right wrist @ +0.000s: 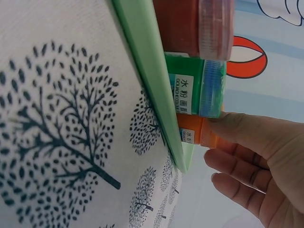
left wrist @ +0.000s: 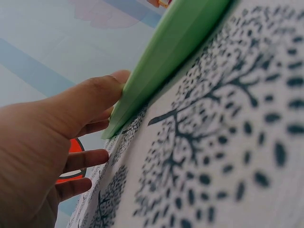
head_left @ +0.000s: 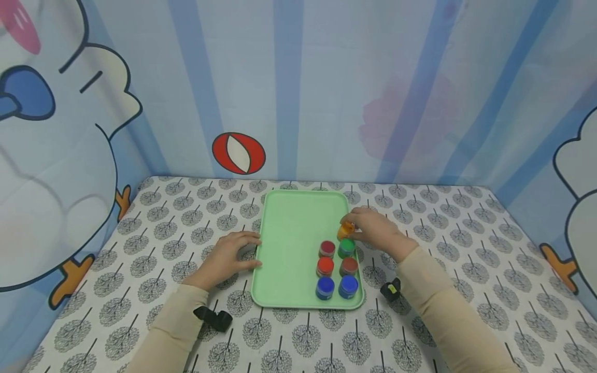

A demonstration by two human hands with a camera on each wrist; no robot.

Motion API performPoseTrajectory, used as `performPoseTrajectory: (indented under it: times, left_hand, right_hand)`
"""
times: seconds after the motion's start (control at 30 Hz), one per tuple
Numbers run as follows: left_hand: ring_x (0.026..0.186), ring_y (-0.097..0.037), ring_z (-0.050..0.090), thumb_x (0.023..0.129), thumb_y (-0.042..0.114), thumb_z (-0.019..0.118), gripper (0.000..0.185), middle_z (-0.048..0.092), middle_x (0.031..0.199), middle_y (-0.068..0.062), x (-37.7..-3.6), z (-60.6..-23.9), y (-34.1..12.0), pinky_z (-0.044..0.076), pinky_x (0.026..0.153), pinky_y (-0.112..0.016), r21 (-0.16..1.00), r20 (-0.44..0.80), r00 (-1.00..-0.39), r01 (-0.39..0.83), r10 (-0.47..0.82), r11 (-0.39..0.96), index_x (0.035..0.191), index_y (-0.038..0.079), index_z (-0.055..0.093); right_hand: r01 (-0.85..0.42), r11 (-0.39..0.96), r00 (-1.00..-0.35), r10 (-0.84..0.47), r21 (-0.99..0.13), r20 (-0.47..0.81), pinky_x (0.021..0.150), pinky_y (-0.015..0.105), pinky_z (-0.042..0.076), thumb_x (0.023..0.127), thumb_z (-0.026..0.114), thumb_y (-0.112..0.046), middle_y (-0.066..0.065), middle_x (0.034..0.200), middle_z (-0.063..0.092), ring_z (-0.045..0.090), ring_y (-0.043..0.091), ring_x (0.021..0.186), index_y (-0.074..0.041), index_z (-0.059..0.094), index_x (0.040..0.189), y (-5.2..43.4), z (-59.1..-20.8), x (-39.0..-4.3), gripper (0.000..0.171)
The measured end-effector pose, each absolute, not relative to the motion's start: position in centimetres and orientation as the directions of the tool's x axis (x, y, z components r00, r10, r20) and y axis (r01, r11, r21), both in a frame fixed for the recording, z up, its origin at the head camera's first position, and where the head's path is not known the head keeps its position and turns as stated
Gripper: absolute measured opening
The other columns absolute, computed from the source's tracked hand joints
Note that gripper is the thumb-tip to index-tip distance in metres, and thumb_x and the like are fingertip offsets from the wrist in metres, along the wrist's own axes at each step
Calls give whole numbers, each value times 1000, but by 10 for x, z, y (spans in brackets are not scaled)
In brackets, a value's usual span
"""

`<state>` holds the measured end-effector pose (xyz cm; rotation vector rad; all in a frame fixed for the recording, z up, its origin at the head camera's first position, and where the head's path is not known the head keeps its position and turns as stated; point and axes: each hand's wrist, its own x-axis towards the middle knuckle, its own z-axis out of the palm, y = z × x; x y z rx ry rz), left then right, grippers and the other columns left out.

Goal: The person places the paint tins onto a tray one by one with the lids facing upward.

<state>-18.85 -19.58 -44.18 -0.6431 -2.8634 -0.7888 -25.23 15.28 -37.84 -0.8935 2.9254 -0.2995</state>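
A bench (head_left: 140, 269), covered by a white cloth printed with small dark trees, is seen before a blue striped backdrop (head_left: 298, 77) bearing cartoon figures and a red and white ball motif (head_left: 239, 153). A pale green tray (head_left: 291, 248) is laid lengthwise at the middle of the bench. Six paint pots are stood in two columns along the tray's right side: two blue pots (head_left: 337, 287) at the near edge, a red pot (head_left: 325, 266) and a brownish-red pot (head_left: 349, 266) behind them, then a dark red pot (head_left: 327, 248) and a green pot (head_left: 346, 247). The hands are held well apart, one at each long side of the tray. The left hand (head_left: 228, 257) is laid on the bench with its fingers relaxed, and its thumb is pressed against the tray's left rim, as is confirmed in the left wrist view (left wrist: 71, 123). The right hand (head_left: 375, 230) is curled round an orange pot (head_left: 346, 229), which is pinched between thumb and fingers at the far end of the right column, just beyond the green pot; whether it rests on the tray cannot be told. Black straps (head_left: 213, 317) are worn at both wrists.
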Motion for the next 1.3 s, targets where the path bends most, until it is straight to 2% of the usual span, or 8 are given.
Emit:
performPoseTrajectory:
  times: [0.7,1.3]
  left_hand:
    - [128,-31,51,77,32,79,48,58,136,-7,-189,-443,-193,37,110,-58,476,216,-899,438,381,763,120,12,65]
    - [128,-32,51,77,33,79,51,57,137,-7,-188,-447,-194,36,111,-57,473,215,-904,428,370,770,121,13,64]
  right_hand:
    - [-550,814,-826,-563,-188,-18,92,40,55,81,75,-16,6,110,67,64,23,101,-10,66,117,153,-382,-254,37]
    - [-555,813,-825,-565,-177,-2,88,39,56,84,74,-20,7,108,67,64,22,98,-9,65,119,156,-382,-250,38]
